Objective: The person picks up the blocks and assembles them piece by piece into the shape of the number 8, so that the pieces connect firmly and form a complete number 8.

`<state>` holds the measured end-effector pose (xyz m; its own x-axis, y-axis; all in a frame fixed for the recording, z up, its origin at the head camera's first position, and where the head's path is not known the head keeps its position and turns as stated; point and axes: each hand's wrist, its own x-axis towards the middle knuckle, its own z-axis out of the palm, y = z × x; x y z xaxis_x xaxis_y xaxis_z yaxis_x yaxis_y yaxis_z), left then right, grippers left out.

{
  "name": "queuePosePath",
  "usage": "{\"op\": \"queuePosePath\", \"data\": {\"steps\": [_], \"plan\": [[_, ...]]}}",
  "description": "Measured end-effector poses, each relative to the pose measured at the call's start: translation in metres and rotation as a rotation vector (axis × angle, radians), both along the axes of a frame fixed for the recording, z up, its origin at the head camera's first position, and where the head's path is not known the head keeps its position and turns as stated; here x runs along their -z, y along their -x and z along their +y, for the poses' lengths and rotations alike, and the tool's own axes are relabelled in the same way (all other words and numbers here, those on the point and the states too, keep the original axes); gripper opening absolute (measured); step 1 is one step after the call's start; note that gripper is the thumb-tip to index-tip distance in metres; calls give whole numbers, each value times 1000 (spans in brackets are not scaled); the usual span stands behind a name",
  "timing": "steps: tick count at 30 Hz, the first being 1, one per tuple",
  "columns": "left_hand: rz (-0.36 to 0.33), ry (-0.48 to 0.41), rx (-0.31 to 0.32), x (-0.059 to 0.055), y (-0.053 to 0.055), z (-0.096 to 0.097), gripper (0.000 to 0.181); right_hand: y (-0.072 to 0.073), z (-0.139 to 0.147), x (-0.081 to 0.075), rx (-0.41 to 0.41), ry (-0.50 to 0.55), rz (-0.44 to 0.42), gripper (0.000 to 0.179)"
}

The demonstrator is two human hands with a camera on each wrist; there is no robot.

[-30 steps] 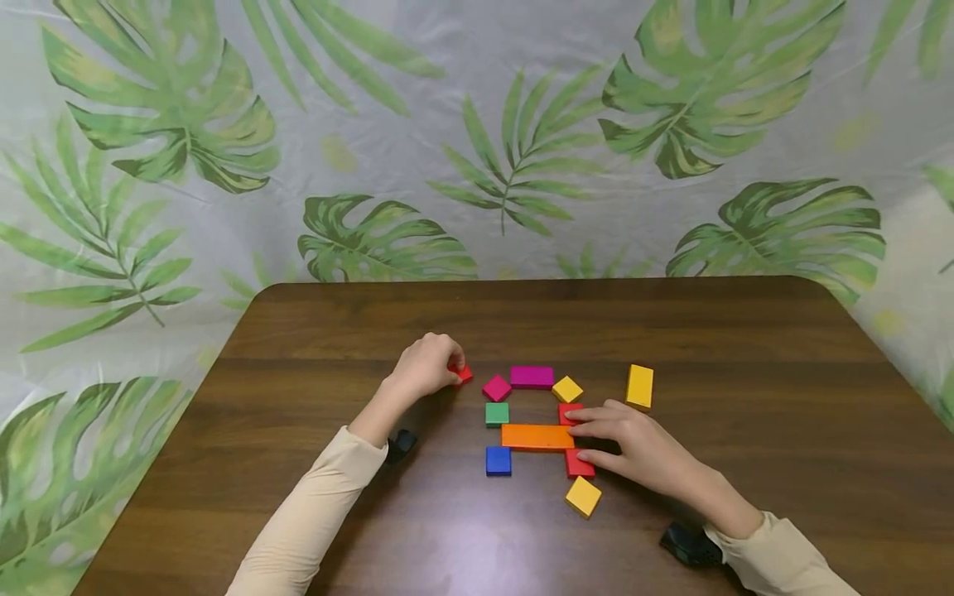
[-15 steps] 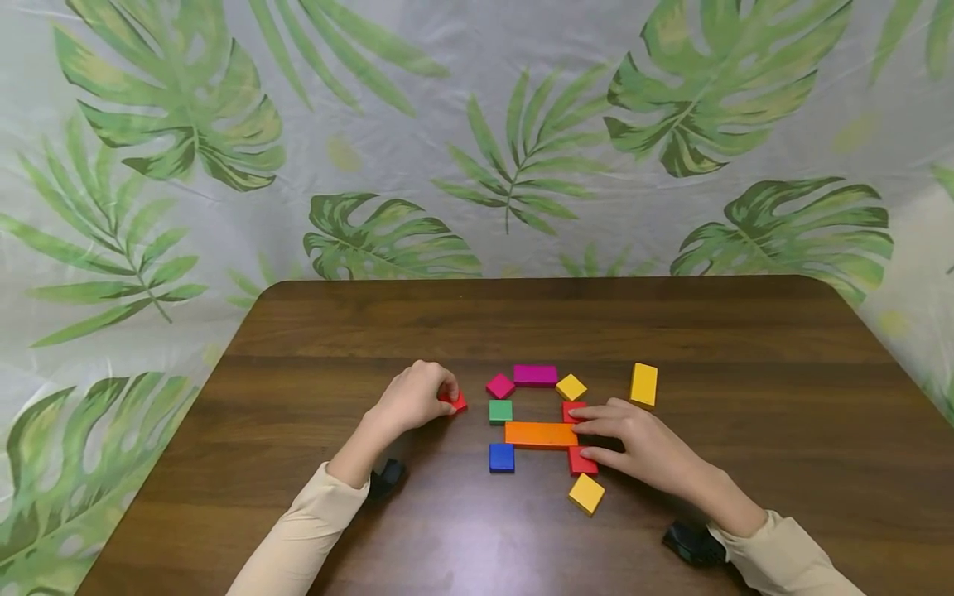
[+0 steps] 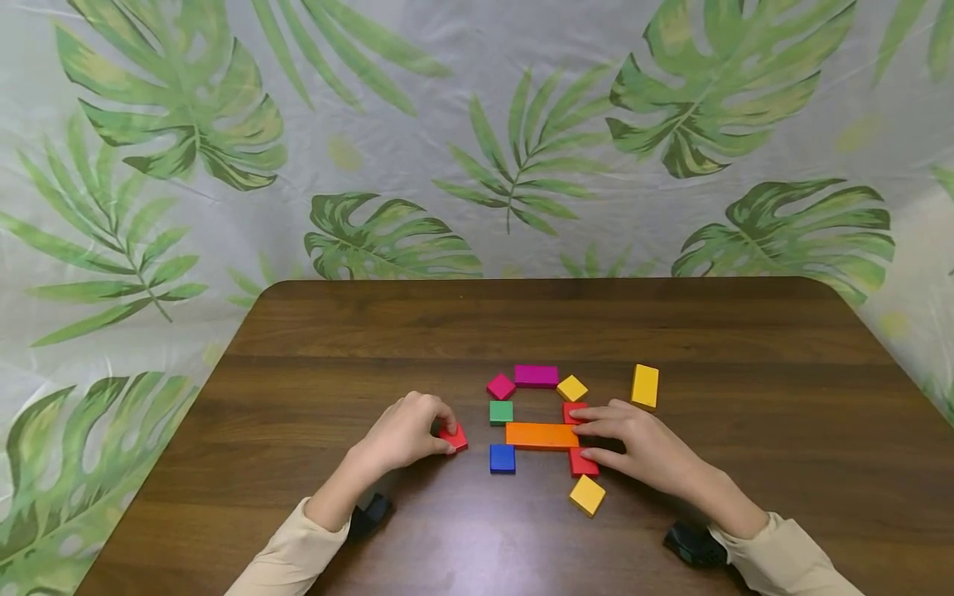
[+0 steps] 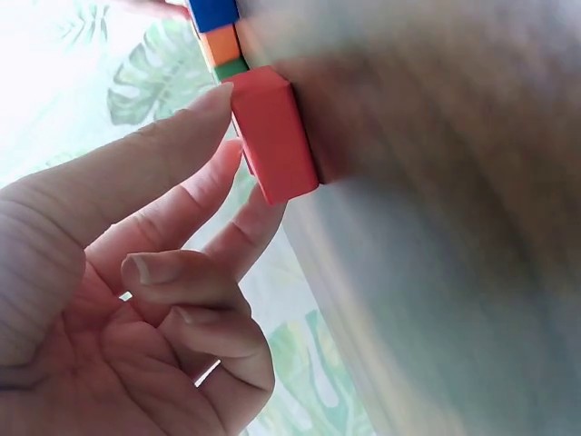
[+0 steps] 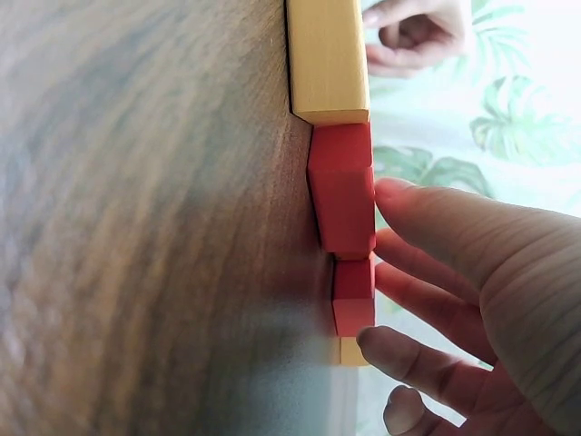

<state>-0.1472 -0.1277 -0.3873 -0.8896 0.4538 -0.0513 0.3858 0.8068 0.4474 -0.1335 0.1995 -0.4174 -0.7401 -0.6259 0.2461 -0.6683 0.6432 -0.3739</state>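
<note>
My left hand (image 3: 406, 432) pinches a red block (image 3: 456, 439) between thumb and fingers, left of the group of blocks. In the left wrist view the red block (image 4: 277, 136) stands against the tabletop, its end held at the fingertips. My right hand (image 3: 637, 443) reaches in from the right, fingers stretched out over the group's right side. Its thumb rests on the near red block (image 3: 584, 466), and its fingertips lie at the far red block (image 3: 572, 406) and the end of the long orange block (image 3: 540, 435).
Around the orange block lie a blue block (image 3: 503, 459), a green block (image 3: 501, 412), a pink block (image 3: 501, 386), a purple block (image 3: 537, 377) and yellow blocks (image 3: 572, 388). Another yellow block (image 3: 645, 386) lies apart at the right. A leaf-print cloth (image 3: 373, 124) hangs behind the table (image 3: 335, 319).
My left hand has brought the red block nearer to me along the left side of the group, to about level with the orange block. The right hand stays in place.
</note>
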Motion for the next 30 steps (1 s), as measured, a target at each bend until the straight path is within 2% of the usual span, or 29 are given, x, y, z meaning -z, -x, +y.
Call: {"op": "queuePosePath", "data": {"steps": [7, 15, 23, 30], "plan": [[10, -1, 51, 1, -16, 3, 17, 0, 1, 0, 9, 3, 10, 32], [40, 18, 142, 2, -36, 10, 20, -3, 1, 0, 6, -15, -6, 33], [51, 78, 214, -3, -44, 15, 23, -1, 0, 0, 5, -8, 6, 33], [104, 84, 254, 2, -50, 23, 20, -1, 1, 0, 16, -18, 0, 33]]}}
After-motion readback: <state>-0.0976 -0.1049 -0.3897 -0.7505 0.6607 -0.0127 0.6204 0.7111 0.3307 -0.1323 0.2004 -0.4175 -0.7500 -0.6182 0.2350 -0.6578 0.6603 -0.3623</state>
